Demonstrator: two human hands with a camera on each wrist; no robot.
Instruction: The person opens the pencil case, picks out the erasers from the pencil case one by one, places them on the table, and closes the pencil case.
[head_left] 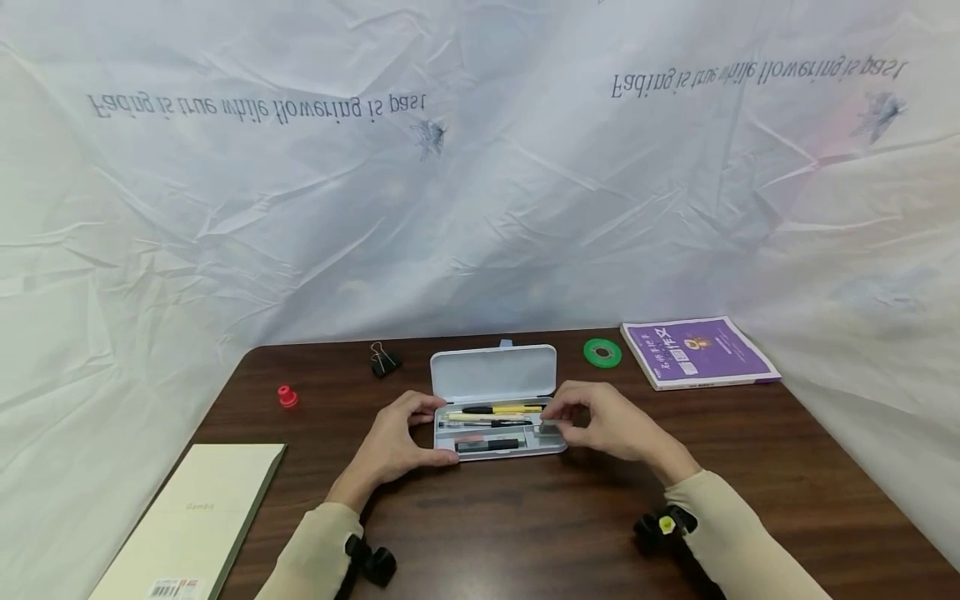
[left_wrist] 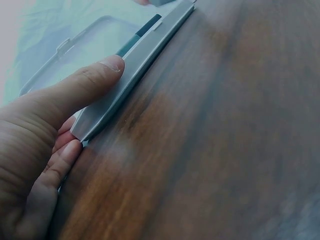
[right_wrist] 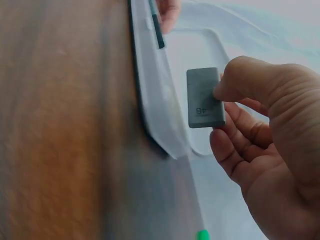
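Observation:
A white pencil case (head_left: 493,372) lies with its lid raised at the middle of the table. Inside are a yellow pen (head_left: 510,409), a dark-barrelled pen or marker (head_left: 491,445) and several other slim writing tools. My left hand (head_left: 393,440) grips the case's left end, thumb on the front rim and fingers round the side. Over the right end, my right hand (head_left: 615,423) pinches a small grey eraser (right_wrist: 202,97) marked 4B between thumb and fingers. In the right wrist view the eraser appears above the case's right end, against the raised lid.
Behind the case to the right are a green tape roll (head_left: 602,352) and a purple book (head_left: 697,352). A black binder clip (head_left: 386,361) and a red knob-like piece (head_left: 287,396) lie left. A cream notebook (head_left: 191,517) occupies the front left. White cloth (head_left: 480,208) hangs behind the table.

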